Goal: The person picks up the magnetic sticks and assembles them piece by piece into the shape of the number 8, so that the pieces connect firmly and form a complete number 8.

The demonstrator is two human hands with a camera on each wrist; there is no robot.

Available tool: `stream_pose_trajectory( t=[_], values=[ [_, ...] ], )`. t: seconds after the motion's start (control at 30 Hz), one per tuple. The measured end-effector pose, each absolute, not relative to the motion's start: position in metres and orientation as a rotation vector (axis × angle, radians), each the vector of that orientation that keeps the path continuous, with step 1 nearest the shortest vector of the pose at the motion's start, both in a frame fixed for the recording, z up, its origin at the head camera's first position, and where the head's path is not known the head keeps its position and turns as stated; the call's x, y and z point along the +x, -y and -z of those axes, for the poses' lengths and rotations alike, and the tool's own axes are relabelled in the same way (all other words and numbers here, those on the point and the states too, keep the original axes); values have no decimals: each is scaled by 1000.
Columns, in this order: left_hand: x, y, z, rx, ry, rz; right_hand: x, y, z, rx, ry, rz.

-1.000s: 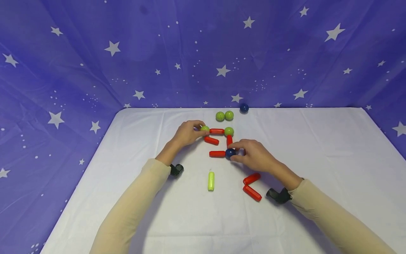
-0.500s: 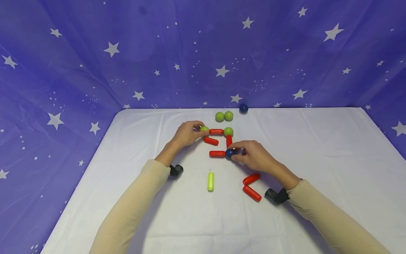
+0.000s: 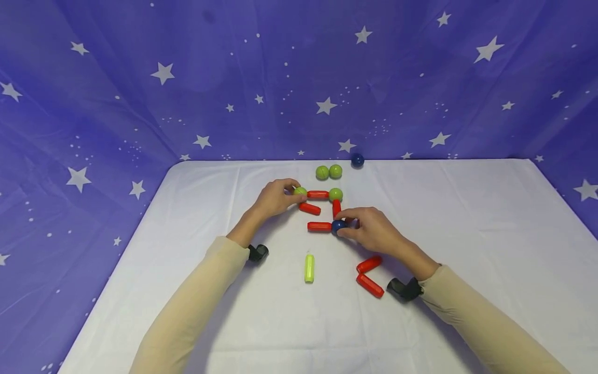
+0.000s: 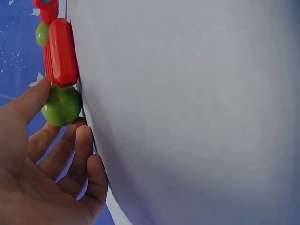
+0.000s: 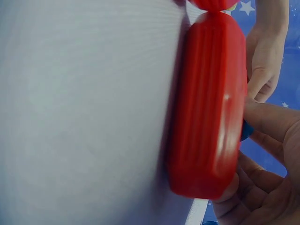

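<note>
My left hand (image 3: 273, 198) holds a green ball (image 4: 62, 105) between thumb and fingers. A red rod (image 3: 318, 195) runs right from it to another green ball (image 3: 335, 195). From there a second red rod (image 3: 337, 208) leads toward me to a blue ball (image 3: 338, 227), which my right hand (image 3: 374, 229) pinches. Another red rod (image 3: 320, 227) points left from the blue ball. Close to the left-held ball lies a further red rod (image 3: 310, 208); whether they touch I cannot tell. In the right wrist view a large red rod (image 5: 206, 108) hides most of the blue ball.
Two green balls (image 3: 329, 171) and a blue ball (image 3: 357, 160) sit near the white table's far edge. A yellow-green rod (image 3: 309, 268) lies nearer me. Two red rods (image 3: 370, 285) form an angle beside the right forearm. A starry purple cloth (image 3: 299, 78) hangs behind.
Both hands keep their hold on the same balls, and the pieces stay arranged as before. Only a slight shift of the whole head view shows.
</note>
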State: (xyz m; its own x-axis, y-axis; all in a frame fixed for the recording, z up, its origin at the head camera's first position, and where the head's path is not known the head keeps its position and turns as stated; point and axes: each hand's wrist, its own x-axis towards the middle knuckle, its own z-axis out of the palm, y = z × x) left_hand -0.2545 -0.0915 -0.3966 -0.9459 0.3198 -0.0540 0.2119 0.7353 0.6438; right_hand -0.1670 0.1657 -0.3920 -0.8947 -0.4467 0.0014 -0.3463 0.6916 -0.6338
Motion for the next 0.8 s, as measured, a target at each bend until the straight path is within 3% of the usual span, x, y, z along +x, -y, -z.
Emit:
stream_pose_trajectory(
  t=[0.53, 0.8],
  values=[
    [-237, 91, 385, 553, -2867, -755, -168, -166, 394, -642, -2743, 986],
    [-229, 94, 383, 651, -2871, -998, -167, -166, 394, -628, -2731, 988]
  ],
)
